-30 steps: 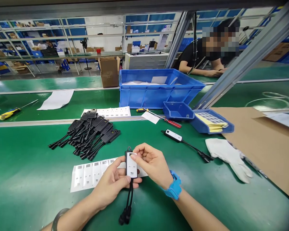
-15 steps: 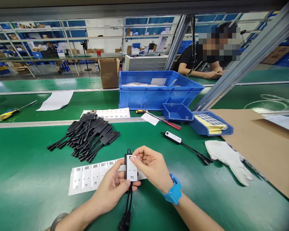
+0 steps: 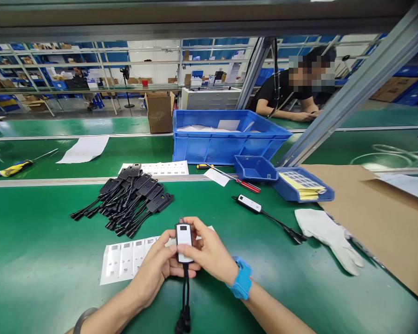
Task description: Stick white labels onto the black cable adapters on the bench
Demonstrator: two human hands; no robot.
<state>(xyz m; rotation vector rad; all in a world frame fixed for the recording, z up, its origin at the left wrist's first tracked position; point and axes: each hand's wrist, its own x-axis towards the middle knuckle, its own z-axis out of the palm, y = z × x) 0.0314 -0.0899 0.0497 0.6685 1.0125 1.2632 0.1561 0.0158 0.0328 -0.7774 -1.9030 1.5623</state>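
Observation:
Between both hands is a small black cabled controller box [image 3: 184, 235] with a white label on its face and a dark window at its top. My left hand [image 3: 155, 266] grips it from the left and underneath, thumb at the lower left edge. My right hand [image 3: 211, 253] wraps its right side, the thumb pressed on the lower label. Two black cables [image 3: 186, 290] hang toward me. Partly behind the hands lies a sheet of white labels [image 3: 120, 262]. Several black cabled boxes [image 3: 148, 190] are heaped beyond it. To the right rests another white-labelled box [image 3: 250, 203].
A white glove [image 3: 329, 236] and brown cardboard [image 3: 365, 213] lie right. Behind are a red-handled screwdriver [image 3: 249, 186], a small blue bin [image 3: 254, 169], a bin of yellow-backed sheets [image 3: 303, 185] and a large blue crate [image 3: 209, 148]. A person [image 3: 282, 93] sits across the bench.
My right thumb has slid from the label's top down to its lower part. The label, earlier offset toward the right, now sits centred on the box. The camera view has tilted up slightly.

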